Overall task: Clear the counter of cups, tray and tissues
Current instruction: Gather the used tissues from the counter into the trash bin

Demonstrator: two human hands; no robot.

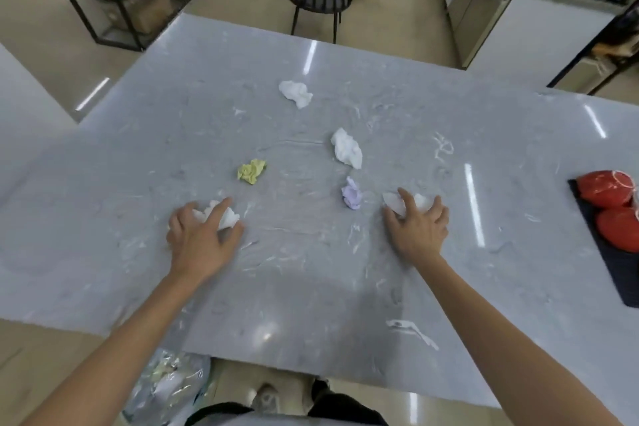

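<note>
Counter's (311, 270) black tray (612, 263) holds red cups (607, 188).

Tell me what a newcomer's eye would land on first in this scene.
First, the two hands on the grey counter: the left hand and the right hand each close over a crumpled white tissue. Next, the loose wads beyond them: a yellow tissue, a lilac tissue and two more white ones farther back. Last, the red cups on a dark tray at the right edge.
</note>
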